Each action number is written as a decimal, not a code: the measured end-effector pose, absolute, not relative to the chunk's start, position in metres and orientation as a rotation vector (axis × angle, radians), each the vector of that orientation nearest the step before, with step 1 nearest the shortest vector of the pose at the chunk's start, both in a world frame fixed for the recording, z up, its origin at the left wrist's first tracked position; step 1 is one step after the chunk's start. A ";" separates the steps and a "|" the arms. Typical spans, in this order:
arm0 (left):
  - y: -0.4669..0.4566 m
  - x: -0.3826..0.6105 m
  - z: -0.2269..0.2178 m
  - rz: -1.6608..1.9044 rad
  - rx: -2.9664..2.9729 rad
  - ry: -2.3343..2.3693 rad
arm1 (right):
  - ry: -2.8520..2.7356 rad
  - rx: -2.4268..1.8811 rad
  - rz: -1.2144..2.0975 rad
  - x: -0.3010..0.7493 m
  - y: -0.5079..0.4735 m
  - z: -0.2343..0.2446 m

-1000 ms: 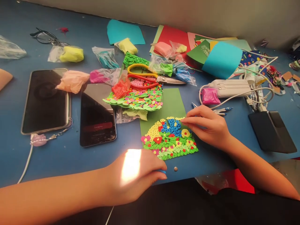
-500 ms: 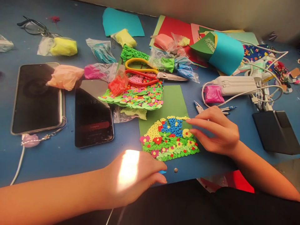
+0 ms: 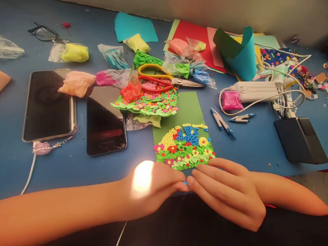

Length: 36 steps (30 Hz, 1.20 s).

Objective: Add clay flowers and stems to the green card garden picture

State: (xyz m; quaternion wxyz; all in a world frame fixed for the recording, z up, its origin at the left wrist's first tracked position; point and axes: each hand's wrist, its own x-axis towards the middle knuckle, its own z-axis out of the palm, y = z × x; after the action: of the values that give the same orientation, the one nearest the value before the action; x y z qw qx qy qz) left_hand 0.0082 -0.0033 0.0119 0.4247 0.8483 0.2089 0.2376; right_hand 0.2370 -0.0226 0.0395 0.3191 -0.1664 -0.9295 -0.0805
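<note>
My left hand [image 3: 156, 188] is closed, thumb and forefinger pinching a small bit of blue clay [image 3: 185, 183] at the table's front edge. My right hand [image 3: 225, 191] has come up against those fingertips, its fingers bent and held together; what they grip, if anything, is hidden. Just beyond both hands lies a green card [image 3: 189, 106]. Its near half carries a clay picture [image 3: 186, 147] of small rings and petals: yellow, blue, red, pink and green. A second flower-covered piece [image 3: 153, 106] lies farther back, under red-and-yellow-handled scissors [image 3: 164, 80].
Two phones [image 3: 50, 109] [image 3: 106, 126] lie at left. Bagged clay [image 3: 75, 53] is scattered behind. Compasses [image 3: 222, 123], a white power strip [image 3: 258, 91] with cables and a black device [image 3: 299, 140] are at right. Coloured paper [image 3: 189, 30] lies at the back.
My right hand has left the right edge of the clay picture and moved down to my left hand's fingertips. The rolled blue-green paper at the back has shifted and opened. The view has moved slightly.
</note>
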 end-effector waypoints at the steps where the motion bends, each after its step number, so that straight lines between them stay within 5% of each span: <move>1: -0.003 0.007 0.012 0.639 2.137 0.563 | -2.427 -0.461 -0.209 0.243 -0.019 0.043; 11: -0.002 0.004 0.006 0.867 1.951 0.579 | -2.254 -1.110 -0.036 0.272 0.031 0.036; 24: -0.003 0.004 0.002 0.706 1.979 0.808 | -2.792 -0.857 -0.526 0.276 0.037 0.028; 36: 0.004 0.002 0.010 0.616 1.905 0.677 | -2.825 -0.957 -0.163 0.271 0.048 0.029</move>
State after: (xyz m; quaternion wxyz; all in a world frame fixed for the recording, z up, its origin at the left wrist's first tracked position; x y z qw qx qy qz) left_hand 0.0024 0.0039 0.0099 0.4919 0.7849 0.2788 0.2536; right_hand 0.2711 0.0478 0.0292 0.0771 -0.3194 -0.9429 -0.0545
